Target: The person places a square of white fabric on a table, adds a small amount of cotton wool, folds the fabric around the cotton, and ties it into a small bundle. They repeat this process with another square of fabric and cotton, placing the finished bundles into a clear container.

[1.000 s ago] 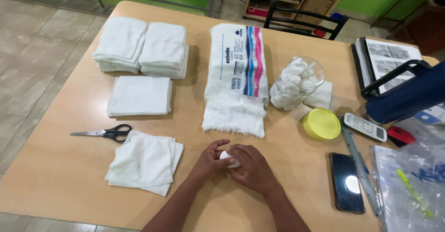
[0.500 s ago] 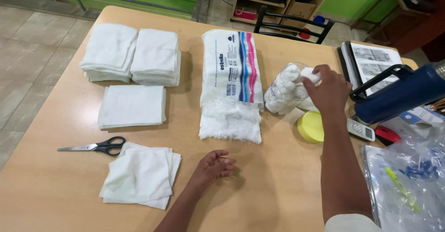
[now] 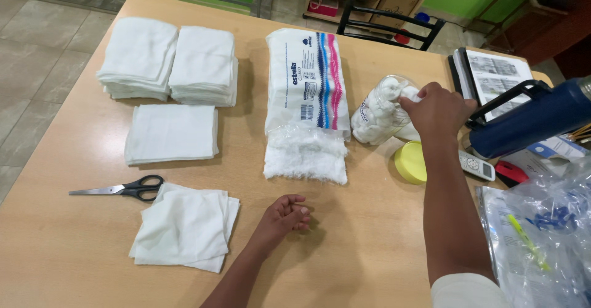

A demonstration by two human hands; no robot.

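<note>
reaching right hand [image 3: 438, 106] pinched cotton at jar [image 3: 380, 112] mouth, two o'clock, left hand [image 3: 284, 217] loosely curled, empty, on table [image 3: 369, 246], six o'clock

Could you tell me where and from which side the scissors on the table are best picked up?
Grip the scissors by the black handles, from the right end, probably from above: they lie flat with the blades pointing left. The left hand is nearest.

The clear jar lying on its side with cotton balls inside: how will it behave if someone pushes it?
The clear jar lies on its side, so it would probably roll. Filled only with cotton balls, it looks light. Its yellow lid is off, so balls may spill where the right hand reaches.
</note>
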